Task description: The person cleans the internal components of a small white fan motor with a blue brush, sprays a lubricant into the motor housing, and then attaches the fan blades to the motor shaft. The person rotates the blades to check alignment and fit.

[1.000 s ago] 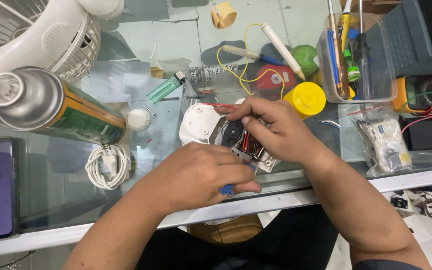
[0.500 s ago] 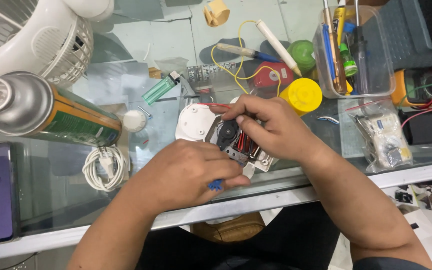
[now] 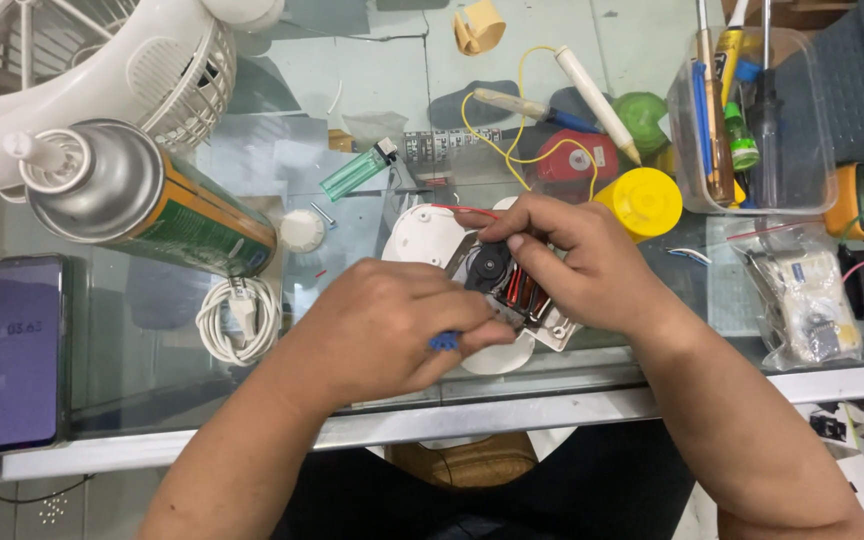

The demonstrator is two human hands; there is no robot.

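Table (image 3: 132, 390): we saw smooth, glossy glass.
Spray can (image 3: 142, 205): shiny metal top.
Motor (image 3: 502, 285): we noted copper windings, black plastic hub.
Tool bin (image 3: 802, 120): clear plastic.

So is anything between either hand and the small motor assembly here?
Nothing visible. The right hand grips the small motor assembly directly, and the left hand brings a blue-handled tool right against it.

Motor (image 3: 500, 283) between both hands, spray can (image 3: 142, 200) left, phone (image 3: 12, 352) beyond, container (image 3: 752, 120) right.
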